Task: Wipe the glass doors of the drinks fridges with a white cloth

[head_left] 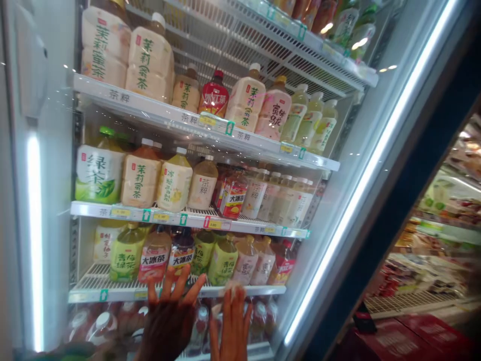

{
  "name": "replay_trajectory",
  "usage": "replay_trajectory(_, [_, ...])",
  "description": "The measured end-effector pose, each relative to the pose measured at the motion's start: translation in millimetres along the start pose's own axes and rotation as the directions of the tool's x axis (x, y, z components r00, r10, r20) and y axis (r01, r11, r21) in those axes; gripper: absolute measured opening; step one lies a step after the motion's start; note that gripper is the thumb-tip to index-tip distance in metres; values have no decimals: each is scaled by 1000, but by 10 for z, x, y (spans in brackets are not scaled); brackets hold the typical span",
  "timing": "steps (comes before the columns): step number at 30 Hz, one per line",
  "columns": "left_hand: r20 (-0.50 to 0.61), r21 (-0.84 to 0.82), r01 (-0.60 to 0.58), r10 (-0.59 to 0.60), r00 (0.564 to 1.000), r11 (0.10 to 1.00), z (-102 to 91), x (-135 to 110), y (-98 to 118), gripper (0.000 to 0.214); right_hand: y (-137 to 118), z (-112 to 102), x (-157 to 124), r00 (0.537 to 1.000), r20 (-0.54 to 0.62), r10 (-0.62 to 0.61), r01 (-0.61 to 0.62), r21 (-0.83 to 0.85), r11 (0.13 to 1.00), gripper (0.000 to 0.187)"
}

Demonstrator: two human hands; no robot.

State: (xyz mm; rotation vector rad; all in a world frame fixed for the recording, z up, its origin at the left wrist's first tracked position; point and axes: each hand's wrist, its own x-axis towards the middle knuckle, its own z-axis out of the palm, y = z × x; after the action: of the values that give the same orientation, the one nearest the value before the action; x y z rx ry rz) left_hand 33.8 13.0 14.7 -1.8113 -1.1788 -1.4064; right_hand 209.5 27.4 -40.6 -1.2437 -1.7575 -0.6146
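In the head view, my left hand [169,313] is at the bottom middle, fingers spread and raised in front of the lower bottle shelf [150,293]. Nothing shows in it. Beside it, my right hand [232,326] reaches up with its fingers close together over a pale crumpled cloth [233,290], which peeks out around the fingertips. Small reflections suggest a glass pane between the hands and the bottles; whether the palms touch it I cannot tell. Behind the fingers stand a dark-labelled iced tea bottle [182,250] and a green tea bottle [224,260].
Several shelves of bottled drinks fill the cooler, with large jasmine tea bottles [148,65] at upper left. A bright light strip [368,175] runs along the right frame. Beyond it are packed goods shelves [432,260] and red boxes [409,338].
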Motion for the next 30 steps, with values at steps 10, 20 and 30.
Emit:
replay_trajectory(10, [-132,198,177,-153,979,964,-461,157,-511,71,-870,-158,829,980,-36,-195,194,-24,981,72])
replay_trajectory(20, [-110,235,246,-226,968,940,-774,0,-747,70,-1350,-59,912,953,-14,-303,304,13,953,75])
replay_trajectory(30, [-105,347,216,-191,976,913,-1041,-71,-904,78,-1700,122,612,946,28,-322,315,148,937,68])
